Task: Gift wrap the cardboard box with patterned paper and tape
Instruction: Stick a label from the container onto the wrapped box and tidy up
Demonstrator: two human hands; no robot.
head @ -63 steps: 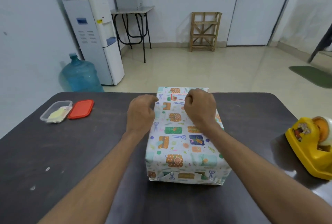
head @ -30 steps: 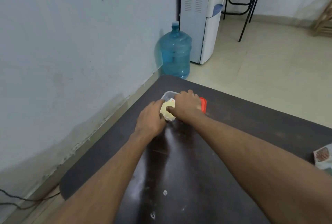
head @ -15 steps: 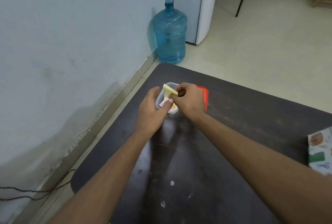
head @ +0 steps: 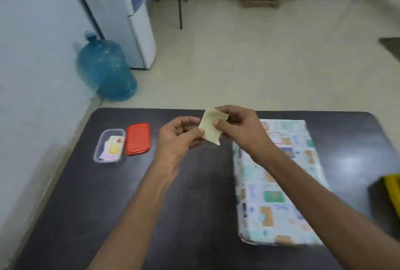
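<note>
Left grip (head: 179, 137) and right grip (head: 240, 131) each pinched one pale yellow slip (head: 208, 120) above the table (head: 194, 215). Wrapped box (head: 279, 187) lay on the table, just to their right. Probably a label: peel slowly, avoid creasing.

Slip (head: 211, 125): we have lifted it clear of the tub (head: 109, 146). Left hand (head: 179, 137) and right hand (head: 240, 129) have left the tub and now pinch the slip above the table (head: 205, 204). Box (head: 279, 183): back in view.
</note>
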